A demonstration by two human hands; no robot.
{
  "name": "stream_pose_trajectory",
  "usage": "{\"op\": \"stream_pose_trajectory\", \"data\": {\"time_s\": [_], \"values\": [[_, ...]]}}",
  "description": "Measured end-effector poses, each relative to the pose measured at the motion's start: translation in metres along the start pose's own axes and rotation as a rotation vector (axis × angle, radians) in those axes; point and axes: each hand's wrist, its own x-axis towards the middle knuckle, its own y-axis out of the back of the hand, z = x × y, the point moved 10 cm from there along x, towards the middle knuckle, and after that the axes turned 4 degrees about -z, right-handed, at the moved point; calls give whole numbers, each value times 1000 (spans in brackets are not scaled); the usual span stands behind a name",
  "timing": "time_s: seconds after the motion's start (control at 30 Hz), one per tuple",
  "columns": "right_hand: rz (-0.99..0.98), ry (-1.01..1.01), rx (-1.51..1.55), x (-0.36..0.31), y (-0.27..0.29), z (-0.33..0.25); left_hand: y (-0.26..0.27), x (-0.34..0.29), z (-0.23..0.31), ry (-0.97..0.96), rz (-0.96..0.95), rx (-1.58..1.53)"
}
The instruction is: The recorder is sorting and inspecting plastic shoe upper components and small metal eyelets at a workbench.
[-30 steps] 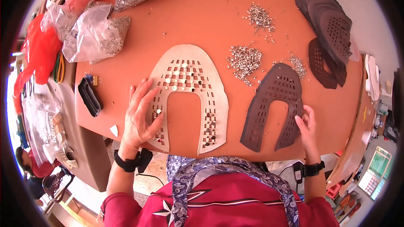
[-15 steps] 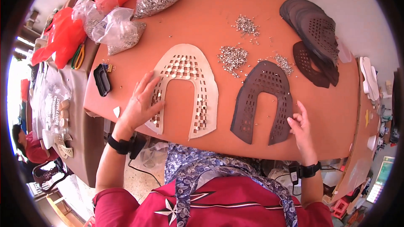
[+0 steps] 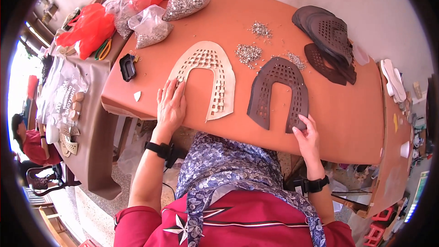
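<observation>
A cream U-shaped shoe upper [image 3: 228, 71] with rows of square holes lies flat on the table, silver-white studs dotting its lattice. Over its left leg rests my left hand [image 3: 171, 106], fingers stretched and lying flat, hiding that leg's lower end. To the right is a dark brown upper [image 3: 298, 92] of the same shape, with fewer bright specks on it. My right hand [image 3: 309, 139] is at the lower end of its right leg, thumb and forefinger apart with their tips at the corner. Neither hand is seen to lift anything.
Loose metal studs lie in heaps [image 3: 248, 54] behind the uppers. More dark uppers [image 3: 325, 32] are stacked at the back right. Clear bags of studs [image 3: 187, 2] stand back left, near a black tray [image 3: 127, 67] and yellow-handled scissors [image 3: 104, 49]. Another person [image 3: 39, 146] sits far left.
My left hand has gone from spread fingers beside the cream upper to lying flat on its left leg. My right hand has come in to the dark upper's corner. The whole view has shifted.
</observation>
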Motion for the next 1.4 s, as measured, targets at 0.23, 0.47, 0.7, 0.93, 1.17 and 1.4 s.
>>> {"op": "stream_pose_trajectory", "data": {"time_s": [0.23,0.47,0.7,0.93,1.17,1.4], "values": [[156,164,-236,-13,4,-34,0,-2,-3,-10,33,-21],[-9,194,-268,-17,-9,-34,-1,-1,-2,-34,73,-48],[-54,200,-190,-13,-14,-40,-2,1,-4,-29,35,-22],[-51,272,-323,-8,-12,-41,-5,2,2,5,-57,9],[-134,0,-287,7,-5,-45,-3,27,91,-204,-249,-225],[-53,141,-406,13,-14,-39,-45,42,174,-384,-357,-334]]}}
